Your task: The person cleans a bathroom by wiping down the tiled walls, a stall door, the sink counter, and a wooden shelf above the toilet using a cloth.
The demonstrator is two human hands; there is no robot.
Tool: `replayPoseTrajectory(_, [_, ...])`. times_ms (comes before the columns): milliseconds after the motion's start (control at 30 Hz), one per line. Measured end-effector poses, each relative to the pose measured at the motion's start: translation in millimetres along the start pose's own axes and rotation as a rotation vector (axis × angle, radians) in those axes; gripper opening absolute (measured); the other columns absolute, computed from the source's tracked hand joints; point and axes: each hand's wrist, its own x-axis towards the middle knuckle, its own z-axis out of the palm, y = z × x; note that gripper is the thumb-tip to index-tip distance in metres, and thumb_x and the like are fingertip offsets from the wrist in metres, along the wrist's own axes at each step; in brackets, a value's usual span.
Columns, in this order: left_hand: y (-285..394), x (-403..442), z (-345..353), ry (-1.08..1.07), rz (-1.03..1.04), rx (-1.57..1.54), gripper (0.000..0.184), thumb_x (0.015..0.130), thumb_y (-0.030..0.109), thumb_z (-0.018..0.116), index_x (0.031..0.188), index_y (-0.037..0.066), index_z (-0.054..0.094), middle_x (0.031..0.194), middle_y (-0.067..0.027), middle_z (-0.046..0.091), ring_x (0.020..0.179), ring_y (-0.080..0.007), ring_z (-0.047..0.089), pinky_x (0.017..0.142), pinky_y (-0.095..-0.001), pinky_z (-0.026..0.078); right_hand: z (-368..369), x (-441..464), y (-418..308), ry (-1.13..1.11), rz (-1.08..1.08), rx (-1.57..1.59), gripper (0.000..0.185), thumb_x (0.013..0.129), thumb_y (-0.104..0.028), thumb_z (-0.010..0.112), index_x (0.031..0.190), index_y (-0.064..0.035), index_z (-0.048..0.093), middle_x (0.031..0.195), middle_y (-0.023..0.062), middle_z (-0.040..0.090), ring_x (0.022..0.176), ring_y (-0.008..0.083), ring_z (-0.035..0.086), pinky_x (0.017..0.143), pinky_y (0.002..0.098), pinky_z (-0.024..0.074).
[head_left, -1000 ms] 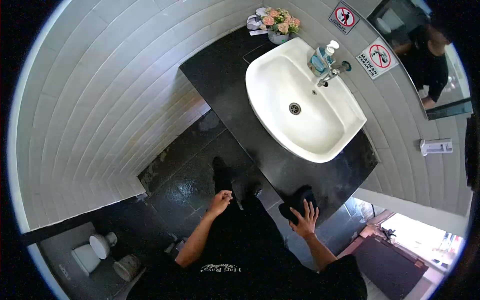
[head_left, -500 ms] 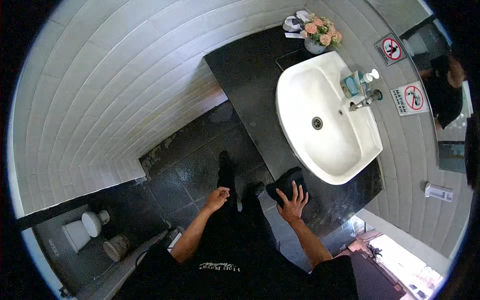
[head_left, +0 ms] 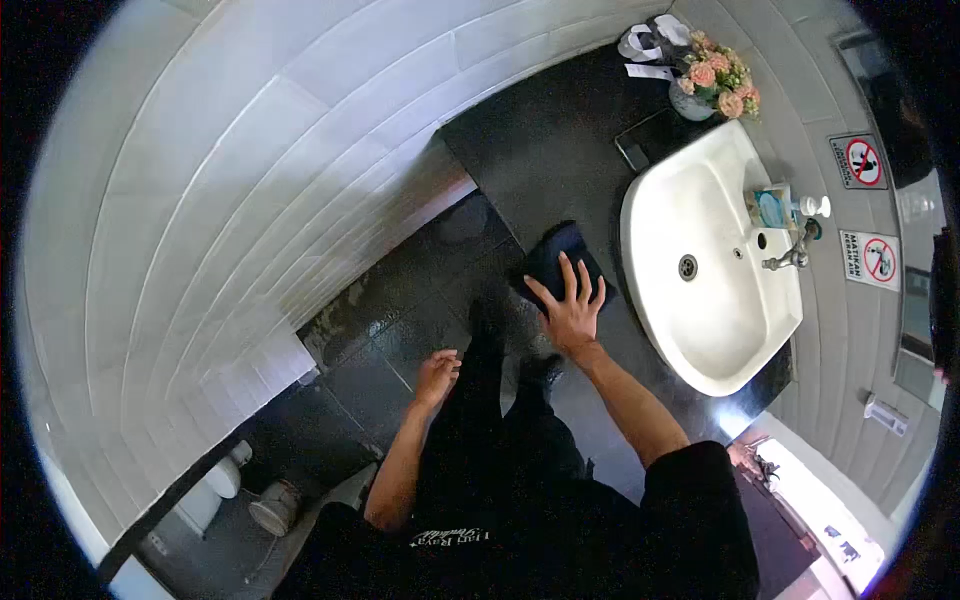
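- Left hand (head_left: 437,378): over the floor, off the worktop (head_left: 545,125). Fingers partly curled, nothing seen in them; can't tell if it's fully closed.
- Right hand (head_left: 572,322): palm down, fingers spread on top of the dark cloth (head_left: 556,248), not clenched round it.
- Cloth: bunched on the worktop at its front edge, between that edge and the basin (head_left: 665,310), apart from the basin rim.
- Progress: looks mid-work to me. Cloth is down with the hand on it; no sign of a finish. Dark surface shows no clear line between parts covered and parts left, so can't say how much is done.
- Basin: no standing water seen; drain (head_left: 687,266) uncovered. Soap bottle (head_left: 770,207) upright on its back ledge, beside the tap (head_left: 790,257).
- Worktop beyond the cloth: flat dark rectangle (head_left: 638,156) beside the basin. Flower pot (head_left: 691,101) and pale items (head_left: 641,44) sit by the far back corner, in place; can't tell if the surface under them is done.
- Wall behind: two signs, upper (head_left: 858,161), lower (head_left: 871,259).
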Motion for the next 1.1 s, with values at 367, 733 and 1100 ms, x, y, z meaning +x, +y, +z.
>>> replayPoseTrajectory(367, [5,-14,-16,0.017,0.087,-0.067,0.036,0.096,0.031,0.055,0.119,0.004,0.058,0.101,-0.0093,0.065,0.088,-0.0156,0.063,0.071,-0.0266,0.05,-5,181,-68,0.301,-0.106,-0.07,0.08,0.074,-0.026,0.076,0.139,-0.0472,0.033,0.155,0.0125,0.009,0.139,0.04,0.017,0.105,0.0679,0.0188])
replayPoseTrajectory(733, [-65,-81,18,0.041,0.165,-0.032,0.034,0.097,0.028,0.055,0.117,0.001,0.057,0.099,-0.0095,0.064,0.091,-0.0164,0.063,0.076,-0.0297,0.052,0,0,4,0.187,-0.152,0.106,0.077,0.073,-0.028,0.075,0.138,-0.0467,0.038,0.157,0.0074,0.014,0.141,0.0343,0.02,0.111,0.0615,0.0144])
replayPoseTrajectory(1100, [-10,-107,200,0.039,0.735,0.932,0.053,0.097,0.035,0.048,0.141,0.007,0.038,0.142,-0.0171,0.04,0.131,-0.0347,0.038,0.108,-0.0452,0.031,59,-365,137,0.1,0.229,0.146,0.069,0.072,-0.041,0.076,0.134,-0.0448,0.046,0.155,0.0072,0.018,0.141,0.0338,0.017,0.112,0.0594,0.0122])
